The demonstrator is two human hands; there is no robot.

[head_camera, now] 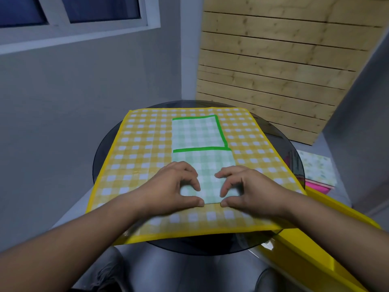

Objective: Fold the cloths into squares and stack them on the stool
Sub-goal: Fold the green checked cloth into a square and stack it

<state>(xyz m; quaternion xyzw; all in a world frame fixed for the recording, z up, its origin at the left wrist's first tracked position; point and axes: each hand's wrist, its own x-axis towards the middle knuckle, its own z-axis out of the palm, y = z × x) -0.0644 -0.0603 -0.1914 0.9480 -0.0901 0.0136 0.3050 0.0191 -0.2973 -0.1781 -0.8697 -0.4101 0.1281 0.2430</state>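
A green checked cloth with a bright green border lies as a long strip down the middle of a yellow checked cloth, which is spread flat. Its far part is doubled over, with the border showing. My left hand and my right hand sit side by side on the strip's near end, fingers curled, thumbs at the near edge, pinching the fabric. At the right, a folded pale cloth lies on a pink stool.
The yellow cloth covers a round dark glass table. A yellow bin stands low at the right, next to the table. A grey wall and window are at the left, and wooden planks lean behind.
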